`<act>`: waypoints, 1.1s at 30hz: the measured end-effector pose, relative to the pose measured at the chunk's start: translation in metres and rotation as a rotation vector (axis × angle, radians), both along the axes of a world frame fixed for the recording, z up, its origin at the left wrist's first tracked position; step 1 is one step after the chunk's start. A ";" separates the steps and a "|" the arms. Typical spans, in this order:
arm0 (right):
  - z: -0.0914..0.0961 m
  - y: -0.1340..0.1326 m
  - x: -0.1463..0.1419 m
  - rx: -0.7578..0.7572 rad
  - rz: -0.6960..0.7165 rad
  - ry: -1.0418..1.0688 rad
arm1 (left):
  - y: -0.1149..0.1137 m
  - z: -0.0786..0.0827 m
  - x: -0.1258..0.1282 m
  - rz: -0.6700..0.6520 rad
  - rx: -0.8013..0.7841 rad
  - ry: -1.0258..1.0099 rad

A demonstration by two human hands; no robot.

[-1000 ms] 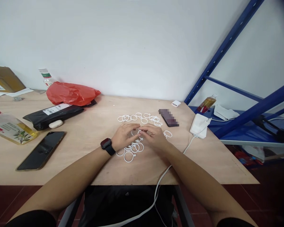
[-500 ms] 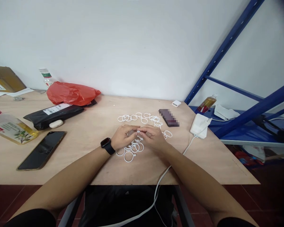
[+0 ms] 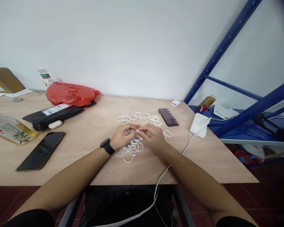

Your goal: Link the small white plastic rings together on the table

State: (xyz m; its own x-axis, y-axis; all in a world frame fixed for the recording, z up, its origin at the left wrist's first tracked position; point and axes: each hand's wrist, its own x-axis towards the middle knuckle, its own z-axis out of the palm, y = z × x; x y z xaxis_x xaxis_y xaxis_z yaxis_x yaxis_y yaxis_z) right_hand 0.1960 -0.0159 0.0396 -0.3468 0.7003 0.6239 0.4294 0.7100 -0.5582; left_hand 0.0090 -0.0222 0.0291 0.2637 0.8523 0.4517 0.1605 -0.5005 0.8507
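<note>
Left hand (image 3: 121, 137) and right hand (image 3: 154, 136) pinch a small white piece (image 3: 137, 130) together over the table (image 3: 191, 164), white rings (image 3: 133, 146) lying nearer and farther; light, steady fingertip pressure should serve best.

Free table (image 3: 130, 105) beyond rings (image 3: 133, 146), cable (image 3: 164, 172) obstructing right

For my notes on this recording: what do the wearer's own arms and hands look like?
The left hand and right hand are ungloved, the forearms bare below black sleeves. A watch with a dark, rounded rectangular face and black strap circles the left wrist; the right wrist has none.
</note>
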 end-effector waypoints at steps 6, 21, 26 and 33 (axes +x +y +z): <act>-0.003 0.003 0.002 -0.005 0.052 -0.038 | 0.000 0.000 0.001 0.014 0.007 -0.017; -0.004 0.007 0.002 -0.064 -0.015 -0.096 | 0.001 0.002 0.003 0.045 -0.002 0.060; 0.000 0.029 0.024 -0.022 -0.171 -0.224 | 0.007 -0.004 -0.005 -0.011 0.224 0.480; 0.004 0.055 0.069 -0.169 -0.456 -0.716 | 0.011 -0.013 -0.005 -0.091 0.277 0.603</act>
